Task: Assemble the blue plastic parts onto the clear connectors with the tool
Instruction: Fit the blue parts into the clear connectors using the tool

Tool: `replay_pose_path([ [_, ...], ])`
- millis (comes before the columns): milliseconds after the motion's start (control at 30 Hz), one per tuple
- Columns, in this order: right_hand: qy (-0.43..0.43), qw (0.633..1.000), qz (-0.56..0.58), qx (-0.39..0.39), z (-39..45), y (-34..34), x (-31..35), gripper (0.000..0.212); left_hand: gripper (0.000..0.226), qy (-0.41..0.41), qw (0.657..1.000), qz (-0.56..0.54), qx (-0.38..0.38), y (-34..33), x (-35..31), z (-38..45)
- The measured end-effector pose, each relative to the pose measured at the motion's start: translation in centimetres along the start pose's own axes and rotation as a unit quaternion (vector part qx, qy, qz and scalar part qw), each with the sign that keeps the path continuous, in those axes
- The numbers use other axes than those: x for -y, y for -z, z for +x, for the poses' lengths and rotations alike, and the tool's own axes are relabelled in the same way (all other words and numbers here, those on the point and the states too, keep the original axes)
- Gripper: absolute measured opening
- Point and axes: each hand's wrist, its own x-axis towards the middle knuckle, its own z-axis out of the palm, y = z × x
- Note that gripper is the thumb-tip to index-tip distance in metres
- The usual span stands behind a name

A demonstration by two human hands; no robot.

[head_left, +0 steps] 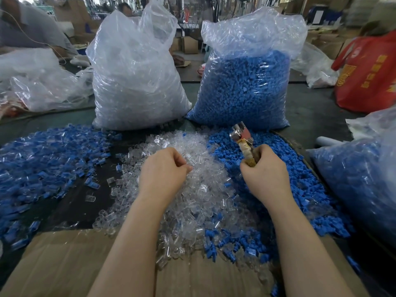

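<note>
Left hand (164, 168) curled over clear connectors (192, 189) (if it holds one, cannot tell). Right hand (264, 168) grips tool (243, 137), metal head up, above blue parts (300, 185). Two bags (137, 82) behind.

Clear connectors (188, 189): transparent plastic, glossy, heaped beside matt, opaque blue plastic parts (300, 189). Tool (241, 133): bright polished metal head, reddish painted part, handle wrapped in rough, yellowed tape, gripped by the right hand (264, 174). Bags (137, 71): thin, crinkled, shiny plastic film; cardboard sheet (64, 264): matt brown paperboard; red bag (368, 73): cloth-like, dull finish, printed yellow.
</note>
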Motion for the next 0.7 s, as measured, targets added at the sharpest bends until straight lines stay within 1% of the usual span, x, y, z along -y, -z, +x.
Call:
replay_pose_path([
  [100,0.014,1.0,0.026,-0.005,-0.1,-0.01,0.19,0.022,0.02,-0.015,0.999,0.034,-0.012,-0.41,0.14,-0.1],
  [267,0.017,0.999,0.045,-0.01,-0.11,-0.09,0.43,0.023,0.011,-0.016,0.999,0.041,0.027,-0.48,0.16,-0.03],
  [400,0.037,0.998,0.045,-0.001,-0.25,-0.18,0.48,0.023,0.002,-0.013,0.999,0.02,0.023,-0.37,0.35,0.1],
  [533,0.058,0.997,0.043,0.021,-0.33,-0.26,0.46,0.017,0.013,-0.034,0.998,0.033,0.033,-0.39,0.35,0.11],
  [600,0.065,0.997,0.039,0.034,-0.31,-0.28,0.47,0.012,0.017,-0.044,0.999,0.022,0.024,-0.49,0.19,0.01],
  [700,0.065,0.995,0.063,0.047,-0.35,-0.24,0.52,0.006,0.017,-0.045,0.999,-0.009,0.003,-0.66,-0.05,-0.08],
])
